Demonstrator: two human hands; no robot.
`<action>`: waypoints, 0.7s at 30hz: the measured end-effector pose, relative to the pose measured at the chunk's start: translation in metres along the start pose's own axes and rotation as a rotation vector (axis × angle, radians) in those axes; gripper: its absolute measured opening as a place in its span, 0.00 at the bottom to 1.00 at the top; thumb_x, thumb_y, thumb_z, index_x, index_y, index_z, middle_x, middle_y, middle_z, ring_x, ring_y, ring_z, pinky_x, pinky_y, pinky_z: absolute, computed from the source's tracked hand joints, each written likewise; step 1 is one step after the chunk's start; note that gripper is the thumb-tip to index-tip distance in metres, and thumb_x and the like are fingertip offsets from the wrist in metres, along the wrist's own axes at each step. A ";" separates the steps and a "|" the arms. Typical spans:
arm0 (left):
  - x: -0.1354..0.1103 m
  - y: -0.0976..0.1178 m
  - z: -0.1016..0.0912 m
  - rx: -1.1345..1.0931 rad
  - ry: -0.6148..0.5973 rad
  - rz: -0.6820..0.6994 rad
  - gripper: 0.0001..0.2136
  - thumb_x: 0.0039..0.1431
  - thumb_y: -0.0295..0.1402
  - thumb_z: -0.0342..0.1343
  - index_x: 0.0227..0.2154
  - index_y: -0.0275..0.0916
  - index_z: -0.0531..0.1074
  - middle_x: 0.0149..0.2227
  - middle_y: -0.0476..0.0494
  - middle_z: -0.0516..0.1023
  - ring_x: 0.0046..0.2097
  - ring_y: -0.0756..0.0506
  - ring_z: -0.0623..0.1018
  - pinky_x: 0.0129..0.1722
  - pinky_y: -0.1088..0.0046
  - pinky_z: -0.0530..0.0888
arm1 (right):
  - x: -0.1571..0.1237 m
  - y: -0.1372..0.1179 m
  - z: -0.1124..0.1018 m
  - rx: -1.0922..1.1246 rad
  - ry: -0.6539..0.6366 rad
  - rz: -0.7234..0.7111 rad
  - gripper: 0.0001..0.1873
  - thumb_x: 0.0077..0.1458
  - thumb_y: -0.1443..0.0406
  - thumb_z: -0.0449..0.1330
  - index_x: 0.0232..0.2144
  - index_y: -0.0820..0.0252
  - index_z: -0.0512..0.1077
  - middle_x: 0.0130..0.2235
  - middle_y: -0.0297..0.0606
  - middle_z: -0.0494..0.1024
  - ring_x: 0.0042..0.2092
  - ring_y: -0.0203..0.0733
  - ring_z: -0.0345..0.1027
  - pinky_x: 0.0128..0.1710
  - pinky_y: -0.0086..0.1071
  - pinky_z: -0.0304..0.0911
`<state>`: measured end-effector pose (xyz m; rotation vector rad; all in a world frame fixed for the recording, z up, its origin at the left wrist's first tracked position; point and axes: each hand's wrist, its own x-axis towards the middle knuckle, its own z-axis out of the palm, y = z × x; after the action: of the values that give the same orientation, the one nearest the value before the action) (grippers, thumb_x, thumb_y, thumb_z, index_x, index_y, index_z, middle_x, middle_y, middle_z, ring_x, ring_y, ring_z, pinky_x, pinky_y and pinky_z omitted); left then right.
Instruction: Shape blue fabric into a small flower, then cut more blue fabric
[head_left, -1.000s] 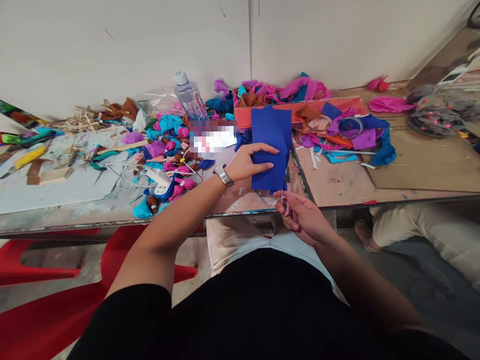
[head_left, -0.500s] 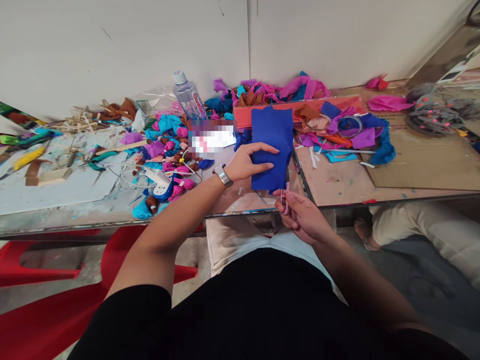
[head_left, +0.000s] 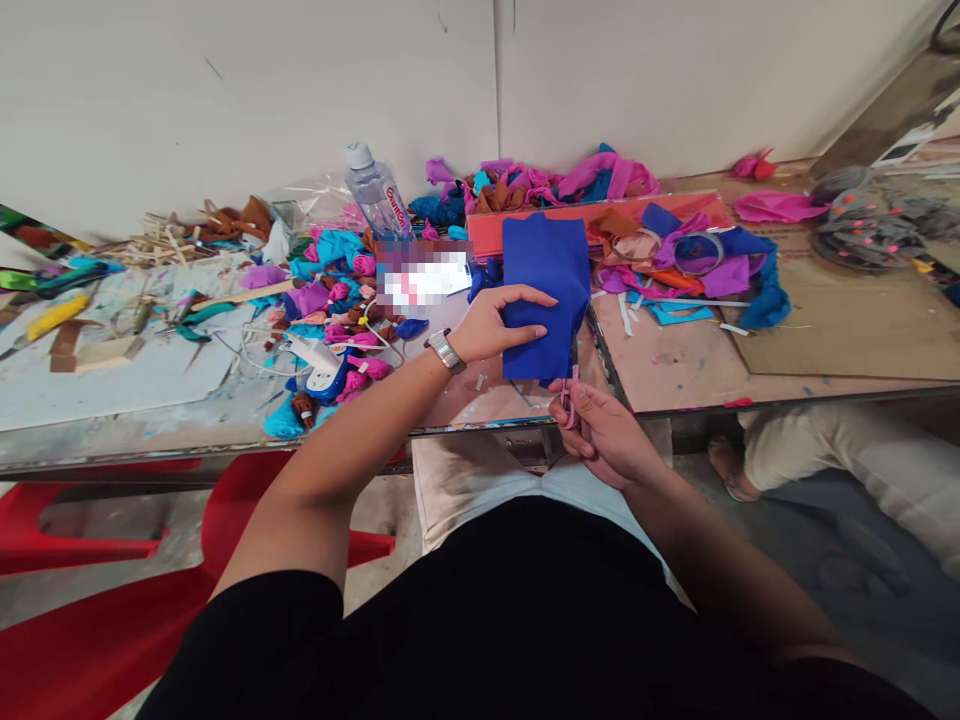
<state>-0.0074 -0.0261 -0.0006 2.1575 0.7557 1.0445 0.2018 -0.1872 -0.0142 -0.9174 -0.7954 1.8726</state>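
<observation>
A dark blue sheet [head_left: 544, 260], cloth or crepe paper, hangs over the front part of the table before me. My left hand [head_left: 495, 322] grips it from the left, with thumb and forefinger lying across its face; the other fingers are hidden. Pink-handled scissors [head_left: 571, 400] are in my right hand [head_left: 604, 435], whose fingers are wrapped through the loops. Their blades point away from me at the sheet's lower right edge, partly hidden by it.
Behind the sheet lies a red-orange box [head_left: 487, 236]. Colourful scraps [head_left: 697, 262] and a tape roll lie to the right, near cardboard [head_left: 847, 320]. A bottle [head_left: 375, 195], a blurred-out phone [head_left: 431, 280] and a power strip [head_left: 326, 375] stand left. Another person's leg [head_left: 840, 450] is at right.
The sheet's right edge has shifted slightly to the right by the scissor blades. My left hand stays in place, and my right hand has barely moved.
</observation>
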 end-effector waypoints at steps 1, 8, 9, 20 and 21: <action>0.000 0.000 0.000 -0.002 0.000 0.001 0.19 0.58 0.39 0.71 0.51 0.41 0.83 0.53 0.40 0.85 0.54 0.40 0.83 0.62 0.58 0.75 | 0.000 0.000 0.000 0.001 0.003 0.002 0.24 0.59 0.46 0.71 0.45 0.56 0.73 0.29 0.26 0.71 0.18 0.24 0.46 0.19 0.27 0.39; 0.001 0.001 0.000 -0.019 0.000 -0.005 0.19 0.58 0.39 0.71 0.51 0.40 0.83 0.53 0.39 0.85 0.54 0.40 0.83 0.62 0.58 0.76 | 0.000 -0.002 0.002 0.017 0.000 -0.001 0.24 0.58 0.47 0.72 0.44 0.57 0.73 0.29 0.26 0.71 0.17 0.22 0.47 0.19 0.26 0.38; 0.001 0.001 0.000 -0.022 -0.001 -0.002 0.19 0.58 0.39 0.71 0.51 0.40 0.83 0.53 0.39 0.85 0.54 0.40 0.83 0.62 0.58 0.76 | 0.000 -0.002 0.002 0.018 -0.001 -0.002 0.24 0.58 0.47 0.72 0.43 0.57 0.73 0.29 0.26 0.71 0.17 0.22 0.47 0.19 0.26 0.37; 0.001 0.001 0.000 -0.024 0.004 0.008 0.19 0.58 0.39 0.71 0.51 0.39 0.83 0.53 0.39 0.85 0.54 0.40 0.83 0.62 0.59 0.76 | -0.001 -0.001 0.003 0.047 -0.003 0.003 0.24 0.57 0.47 0.74 0.43 0.57 0.73 0.28 0.25 0.72 0.17 0.22 0.48 0.19 0.25 0.38; 0.001 0.002 0.000 -0.023 0.008 0.010 0.19 0.58 0.39 0.71 0.51 0.39 0.83 0.53 0.39 0.85 0.54 0.40 0.83 0.62 0.59 0.76 | 0.000 0.000 0.003 0.050 -0.005 0.001 0.24 0.57 0.48 0.73 0.43 0.57 0.73 0.28 0.25 0.72 0.17 0.22 0.48 0.19 0.25 0.39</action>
<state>-0.0069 -0.0266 0.0009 2.1409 0.7339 1.0619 0.1999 -0.1878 -0.0123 -0.8823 -0.7486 1.8878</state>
